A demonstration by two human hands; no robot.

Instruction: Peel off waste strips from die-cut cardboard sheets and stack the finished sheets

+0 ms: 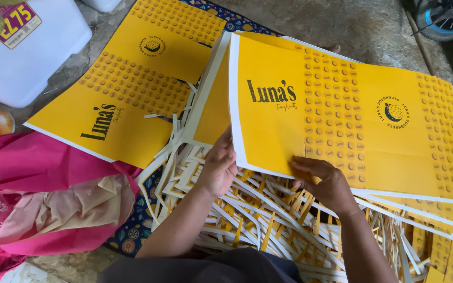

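A thick stack of large yellow printed cardboard sheets (352,115) with white borders lies tilted in front of me. My left hand (218,167) grips the near left corner of that stack, fingers tucked under its edge. My right hand (326,183) rests on the stack's near edge, fingers pressed flat on the top sheet. Under both hands lies a heap of thin white and yellow card trimmings (268,220). A second pile of the same yellow sheets (137,84) lies flat to the left.
A white plastic box (32,52) stands at the top left. Pink cloth and crumpled brown paper (53,199) lie at the left. A patterned dark mat (137,230) covers the concrete floor. A wheel (446,21) shows at the top right.
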